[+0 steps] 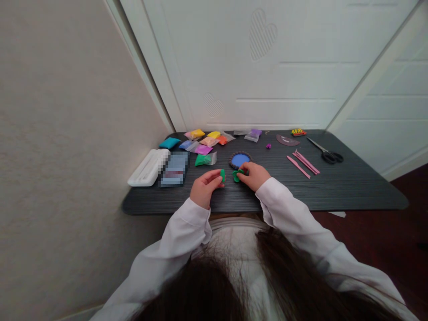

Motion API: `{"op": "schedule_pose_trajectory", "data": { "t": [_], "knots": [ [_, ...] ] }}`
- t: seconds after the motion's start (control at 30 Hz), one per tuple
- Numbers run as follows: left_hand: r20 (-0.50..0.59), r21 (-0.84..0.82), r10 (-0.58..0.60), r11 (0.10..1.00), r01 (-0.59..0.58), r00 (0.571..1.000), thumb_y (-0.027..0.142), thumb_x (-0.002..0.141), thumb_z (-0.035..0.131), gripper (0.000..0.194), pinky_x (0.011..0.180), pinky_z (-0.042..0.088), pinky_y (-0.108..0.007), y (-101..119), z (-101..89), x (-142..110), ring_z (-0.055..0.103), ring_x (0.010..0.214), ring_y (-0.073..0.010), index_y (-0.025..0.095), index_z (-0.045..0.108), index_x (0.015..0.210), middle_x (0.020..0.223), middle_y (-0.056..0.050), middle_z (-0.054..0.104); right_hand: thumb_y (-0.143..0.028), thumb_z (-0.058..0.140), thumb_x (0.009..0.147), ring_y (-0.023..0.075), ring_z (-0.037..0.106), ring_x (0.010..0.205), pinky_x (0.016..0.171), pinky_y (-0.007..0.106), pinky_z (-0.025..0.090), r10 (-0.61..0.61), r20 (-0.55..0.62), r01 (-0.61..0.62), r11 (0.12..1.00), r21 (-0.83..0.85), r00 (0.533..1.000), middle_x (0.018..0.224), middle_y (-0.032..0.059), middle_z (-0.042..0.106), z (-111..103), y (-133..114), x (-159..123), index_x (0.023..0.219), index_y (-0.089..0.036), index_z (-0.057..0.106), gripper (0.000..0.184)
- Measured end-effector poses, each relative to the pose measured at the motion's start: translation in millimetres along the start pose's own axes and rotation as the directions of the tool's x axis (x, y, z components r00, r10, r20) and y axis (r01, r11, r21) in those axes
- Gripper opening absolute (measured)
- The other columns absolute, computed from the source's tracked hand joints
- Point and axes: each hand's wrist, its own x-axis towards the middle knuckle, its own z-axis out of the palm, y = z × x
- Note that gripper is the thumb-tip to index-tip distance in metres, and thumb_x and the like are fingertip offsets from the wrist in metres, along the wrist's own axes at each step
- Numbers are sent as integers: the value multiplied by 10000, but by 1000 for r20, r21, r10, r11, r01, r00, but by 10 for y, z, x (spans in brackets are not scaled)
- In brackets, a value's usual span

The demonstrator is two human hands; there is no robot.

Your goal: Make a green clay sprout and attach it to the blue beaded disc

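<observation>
Shaping seems the step in hand: the left hand pinches a flattish green clay piece at eight o'clock from the braid-edged blue disc, the right hand a curled green clay piece at six; continuing would call for light pressure.

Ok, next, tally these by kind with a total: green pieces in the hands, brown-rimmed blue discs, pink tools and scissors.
Green pieces, one in the left hand, one in the right hand: 2
Blue disc with brown rim: 1
Pink tools: 3
Scissors: 1
Total: 7
</observation>
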Motion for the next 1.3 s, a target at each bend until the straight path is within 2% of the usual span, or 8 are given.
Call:
{"op": "schedule_pose_trajectory", "data": {
  "t": [0.13,0.2,0.33,0.53,0.87,1.03,1.13,1.3],
  "knots": [
    [71,174,62,982,-73,996,265,638,624,272,716,447,-284,67,34,-122,563,776,-144,176,630,895,871,-43,630,-345,559,671,132,501,651,620,249,369,-22,-39,21,1000,-21,999,726,22,580,-48,29,-5,766,-188,608,190],
    [159,375,143,906,-194,977,251,661,601,253,717,440,-288,107,79,-204,558,782,-150,194,621,906,876,-38,628,-346,541,694,123,493,635,623,250,382,-29,-70,29,1000,-6,997,756,23,581,-125,65,-59,849,-183,600,233],
    [413,612,288,615,-497,864,226,715,540,185,758,432,-319,133,229,-286,545,829,-171,185,592,888,860,-46,629,-340,460,767,108,488,605,605,239,407,-40,-113,45,998,41,993,773,19,580,-307,192,-309,936,-181,566,254],
    [619,558,300,482,-676,726,170,759,475,172,828,409,-328,64,513,-174,527,874,-176,184,579,895,890,-53,629,-316,447,786,123,513,658,627,252,422,-163,-39,166,982,88,986,762,27,578,-429,343,-688,908,-189,575,218],
    [536,553,246,620,-556,808,182,733,507,363,832,422,-303,28,519,-107,547,917,-158,210,491,1095,1016,-48,598,-303,491,752,148,519,705,666,280,408,-243,89,254,959,-130,966,753,35,584,-385,392,-697,833,-187,576,166],
    [316,586,270,699,-411,910,276,755,482,264,732,444,-273,119,274,-138,572,800,-150,193,564,993,930,-49,631,-393,463,768,204,499,915,781,334,378,-279,89,293,920,-259,956,988,90,579,-430,307,-754,1010,-173,548,338],
    [171,557,229,779,-286,958,318,751,486,252,714,441,-267,118,117,-113,579,775,-154,194,586,945,889,-43,641,-452,401,792,249,388,1115,875,393,316,-315,143,346,855,-386,938,1241,108,448,-459,210,-833,1200,-197,433,482],
    [44,417,175,892,-177,984,349,719,521,252,703,436,-263,76,20,-56,582,763,-164,181,610,884,829,-40,646,-493,352,798,260,231,1244,971,451,191,-352,219,415,760,-500,910,1365,109,279,-439,131,-917,1255,-221,368,532]
  ]
}}
